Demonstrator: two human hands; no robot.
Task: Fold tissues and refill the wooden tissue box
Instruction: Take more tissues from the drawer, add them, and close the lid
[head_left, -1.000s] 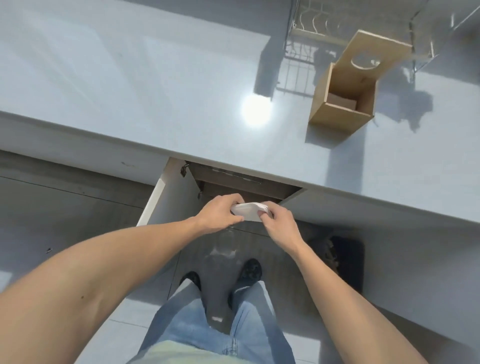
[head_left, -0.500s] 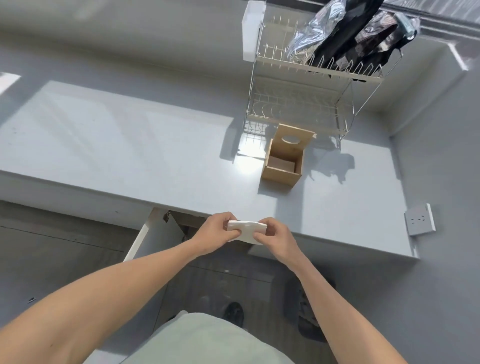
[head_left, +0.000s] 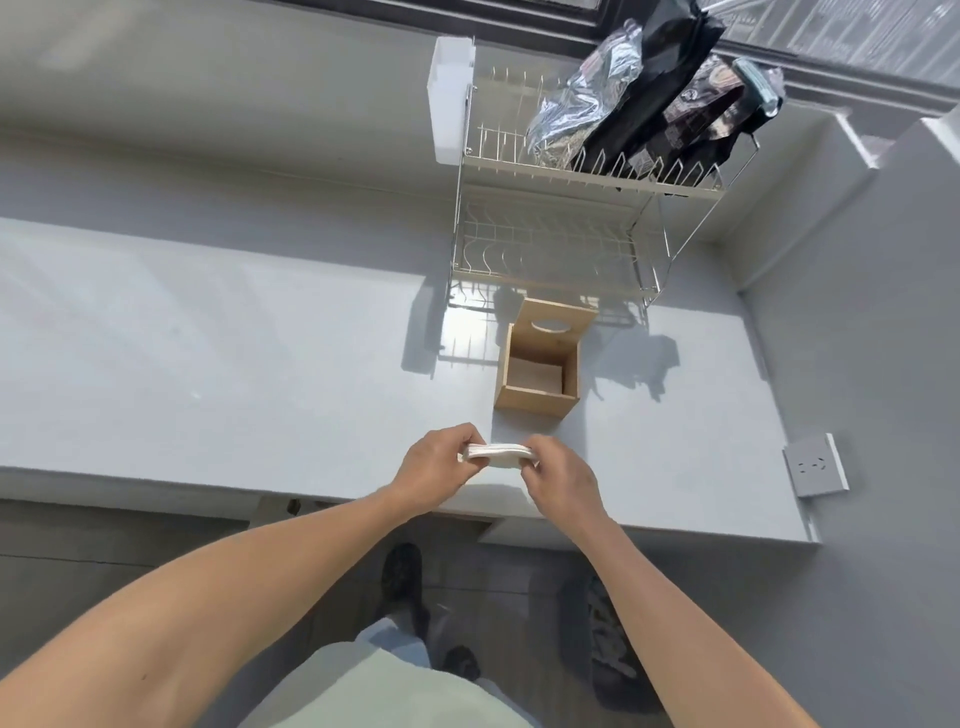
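Grey countertop (head_left: 208, 364) under wire rack (head_left: 561, 249)

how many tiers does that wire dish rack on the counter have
2: an upper tier holding dark foil bags, and a lower tier just behind the wooden tissue box.

Both bare forearms reaching forward, converging above the desk's (head_left: 208, 364) near edge. Left hand (head_left: 434, 470) and right hand (head_left: 563, 480) facing each other, fingers curled, each pinching one end of a tissue stack (head_left: 498, 453) between them.
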